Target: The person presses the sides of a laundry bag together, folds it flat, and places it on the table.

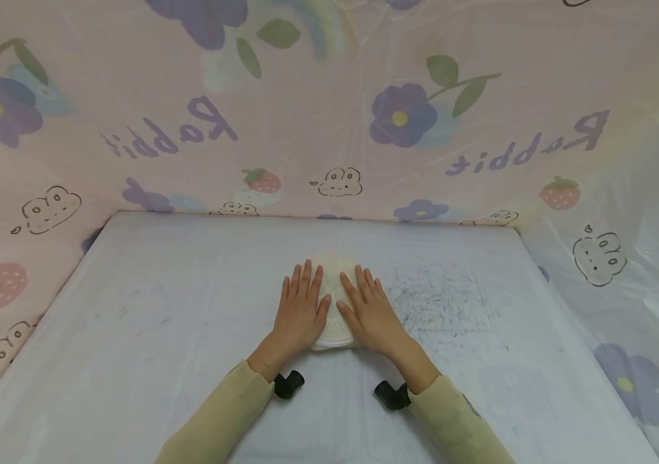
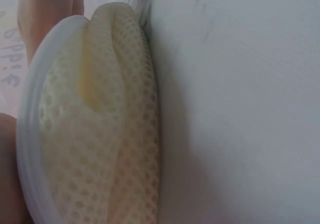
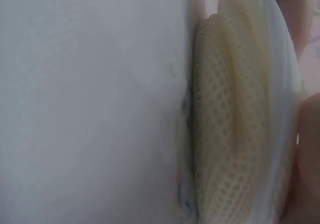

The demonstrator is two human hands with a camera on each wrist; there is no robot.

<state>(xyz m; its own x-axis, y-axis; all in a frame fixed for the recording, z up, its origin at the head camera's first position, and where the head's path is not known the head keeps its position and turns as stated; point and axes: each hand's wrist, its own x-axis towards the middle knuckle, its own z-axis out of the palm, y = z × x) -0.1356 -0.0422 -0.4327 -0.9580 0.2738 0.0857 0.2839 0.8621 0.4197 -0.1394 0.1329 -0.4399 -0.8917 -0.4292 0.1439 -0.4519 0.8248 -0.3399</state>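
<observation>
mesh pad (image 1: pixel 333 303): mostly covered by both hands in the head view, only the middle strip and far edge show
left hand (image 1: pixel 300 309): in its wrist view just blurry slivers at the left edge
right hand (image 1: pixel 371 312): same deal, cut off at the right edge
pad's underside: can't see it anywhere

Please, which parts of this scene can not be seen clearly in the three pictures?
- Middle of the mesh pad, head view: covered by the left hand and the right hand.
- Pad's underside: hidden against the table in all views.
- Both hands, wrist views: only blurred slivers at the frame edges.
- Pad's full outline, wrist views: cut off by the edges.
- Scribbles on the table: too faint to read.
</observation>
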